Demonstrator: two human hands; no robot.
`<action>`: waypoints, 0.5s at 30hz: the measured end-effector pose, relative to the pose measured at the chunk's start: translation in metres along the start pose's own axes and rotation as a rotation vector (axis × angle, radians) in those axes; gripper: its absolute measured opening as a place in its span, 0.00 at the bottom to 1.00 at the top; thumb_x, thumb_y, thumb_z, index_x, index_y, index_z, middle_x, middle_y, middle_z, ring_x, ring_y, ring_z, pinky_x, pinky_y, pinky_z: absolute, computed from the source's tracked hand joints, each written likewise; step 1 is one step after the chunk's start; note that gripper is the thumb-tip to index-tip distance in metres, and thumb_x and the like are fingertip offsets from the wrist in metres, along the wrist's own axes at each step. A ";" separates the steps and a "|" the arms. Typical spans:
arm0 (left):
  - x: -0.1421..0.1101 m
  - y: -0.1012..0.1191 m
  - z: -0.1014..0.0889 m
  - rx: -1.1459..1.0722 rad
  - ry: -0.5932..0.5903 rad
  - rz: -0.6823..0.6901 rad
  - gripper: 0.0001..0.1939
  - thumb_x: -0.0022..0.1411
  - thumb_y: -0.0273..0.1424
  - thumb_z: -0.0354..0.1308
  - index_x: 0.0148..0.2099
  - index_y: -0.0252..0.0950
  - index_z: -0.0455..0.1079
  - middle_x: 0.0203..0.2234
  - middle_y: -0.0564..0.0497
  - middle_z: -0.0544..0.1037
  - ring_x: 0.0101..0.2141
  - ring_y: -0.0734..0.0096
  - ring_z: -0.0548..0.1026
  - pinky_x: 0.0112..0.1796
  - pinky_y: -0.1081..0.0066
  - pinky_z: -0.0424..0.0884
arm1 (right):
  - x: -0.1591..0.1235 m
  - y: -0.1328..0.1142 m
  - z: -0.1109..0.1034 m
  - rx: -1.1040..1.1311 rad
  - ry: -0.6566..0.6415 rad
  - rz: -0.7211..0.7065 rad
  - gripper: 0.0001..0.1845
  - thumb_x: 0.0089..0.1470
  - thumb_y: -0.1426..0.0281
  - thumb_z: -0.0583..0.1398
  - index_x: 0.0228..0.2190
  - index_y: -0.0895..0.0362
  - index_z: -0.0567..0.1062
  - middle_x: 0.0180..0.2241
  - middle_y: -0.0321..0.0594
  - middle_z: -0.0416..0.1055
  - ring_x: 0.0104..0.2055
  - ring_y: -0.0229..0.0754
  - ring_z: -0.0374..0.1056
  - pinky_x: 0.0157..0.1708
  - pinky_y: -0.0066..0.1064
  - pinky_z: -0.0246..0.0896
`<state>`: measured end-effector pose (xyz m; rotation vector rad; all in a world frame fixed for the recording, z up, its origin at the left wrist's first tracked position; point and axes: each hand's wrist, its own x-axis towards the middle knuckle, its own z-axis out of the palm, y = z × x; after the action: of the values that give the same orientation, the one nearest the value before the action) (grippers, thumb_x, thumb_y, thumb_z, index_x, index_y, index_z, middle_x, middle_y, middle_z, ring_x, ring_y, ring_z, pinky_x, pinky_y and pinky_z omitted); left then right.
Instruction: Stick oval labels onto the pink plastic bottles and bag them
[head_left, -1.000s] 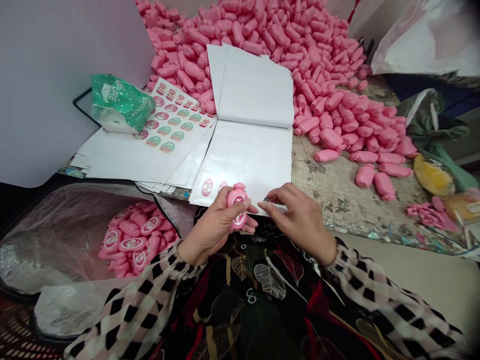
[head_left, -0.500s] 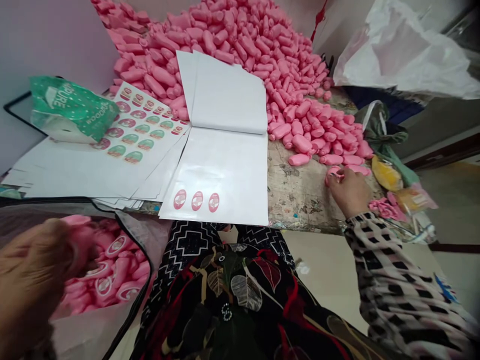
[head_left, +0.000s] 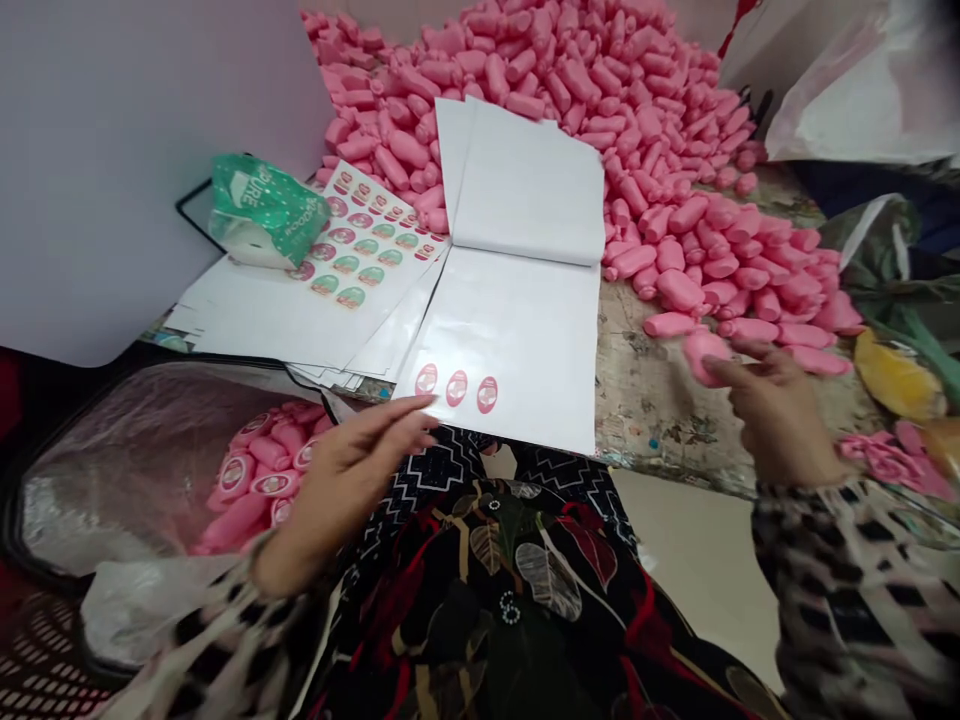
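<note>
My right hand grips a plain pink bottle just above the worn table edge, beside the big heap of pink bottles. My left hand is empty, its fingers stretched toward the near edge of a white backing sheet that carries three pink oval stickers. The fingertips are just short of the leftmost sticker.
A clear bag at my left holds labelled pink bottles. A sheet of green and pink stickers lies on stacked white sheets, with a green packet on it. Plastic bags and a yellow item crowd the right side.
My left hand dropped the labelled bottle into the bag and came back empty toward the stickers. My right hand reached out to the heap, took a plain bottle and is drawing it back.
</note>
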<state>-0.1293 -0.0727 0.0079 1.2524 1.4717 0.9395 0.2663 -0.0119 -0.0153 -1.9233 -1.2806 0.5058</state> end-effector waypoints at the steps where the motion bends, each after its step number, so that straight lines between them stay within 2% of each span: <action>1: 0.004 0.003 0.017 -0.122 -0.098 -0.054 0.18 0.59 0.40 0.58 0.51 0.41 0.71 0.38 0.49 0.79 0.35 0.67 0.77 0.42 0.64 0.72 | -0.019 -0.021 0.014 0.177 -0.071 0.050 0.22 0.48 0.57 0.62 0.45 0.49 0.68 0.24 0.35 0.65 0.22 0.38 0.60 0.22 0.35 0.52; 3: 0.011 0.004 0.045 -0.396 -0.252 -0.168 0.24 0.59 0.38 0.59 0.57 0.42 0.65 0.45 0.46 0.76 0.39 0.67 0.76 0.45 0.63 0.71 | -0.059 -0.060 0.044 0.417 -0.257 0.061 0.24 0.46 0.60 0.64 0.45 0.51 0.68 0.28 0.35 0.67 0.25 0.38 0.64 0.25 0.33 0.58; 5: 0.015 0.001 0.063 -0.659 -0.330 -0.243 0.24 0.59 0.36 0.60 0.57 0.41 0.64 0.49 0.44 0.74 0.43 0.68 0.75 0.47 0.65 0.69 | -0.095 -0.090 0.073 0.506 -0.453 0.037 0.22 0.46 0.62 0.64 0.44 0.51 0.69 0.29 0.34 0.68 0.29 0.38 0.66 0.28 0.33 0.63; 7: 0.017 -0.003 0.070 -0.847 -0.334 -0.286 0.19 0.60 0.35 0.59 0.52 0.38 0.68 0.47 0.45 0.74 0.43 0.69 0.74 0.45 0.69 0.69 | -0.118 -0.105 0.092 0.521 -0.622 -0.048 0.19 0.49 0.63 0.63 0.44 0.50 0.69 0.32 0.35 0.69 0.32 0.38 0.67 0.31 0.32 0.65; 9: 0.018 -0.007 0.066 -0.924 -0.280 -0.299 0.14 0.59 0.34 0.60 0.47 0.36 0.69 0.42 0.46 0.75 0.40 0.71 0.75 0.42 0.71 0.71 | -0.124 -0.108 0.099 0.444 -0.749 -0.174 0.20 0.52 0.63 0.61 0.48 0.49 0.69 0.35 0.36 0.70 0.36 0.38 0.67 0.34 0.32 0.65; 11: 0.019 -0.009 0.055 -0.881 -0.205 -0.305 0.14 0.58 0.34 0.60 0.45 0.35 0.69 0.37 0.47 0.76 0.36 0.70 0.76 0.40 0.69 0.72 | -0.115 -0.103 0.100 0.309 -0.771 -0.274 0.17 0.56 0.62 0.58 0.48 0.48 0.70 0.37 0.37 0.70 0.38 0.39 0.66 0.37 0.33 0.64; 13: 0.020 -0.010 0.043 -0.761 -0.148 -0.305 0.16 0.56 0.36 0.62 0.45 0.34 0.68 0.31 0.49 0.76 0.31 0.69 0.76 0.35 0.68 0.73 | -0.100 -0.096 0.100 0.126 -0.681 -0.339 0.14 0.59 0.61 0.54 0.44 0.49 0.74 0.36 0.38 0.70 0.38 0.40 0.66 0.39 0.35 0.62; 15: 0.019 -0.010 0.034 -0.610 -0.122 -0.298 0.18 0.55 0.37 0.62 0.46 0.34 0.68 0.26 0.51 0.74 0.26 0.71 0.74 0.29 0.71 0.71 | -0.088 -0.091 0.103 -0.062 -0.567 -0.402 0.14 0.60 0.62 0.53 0.42 0.51 0.75 0.36 0.39 0.70 0.37 0.41 0.66 0.38 0.35 0.61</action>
<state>-0.0990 -0.0563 -0.0141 0.6144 1.1121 0.9861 0.1049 -0.0338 -0.0180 -1.5522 -2.0065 0.8384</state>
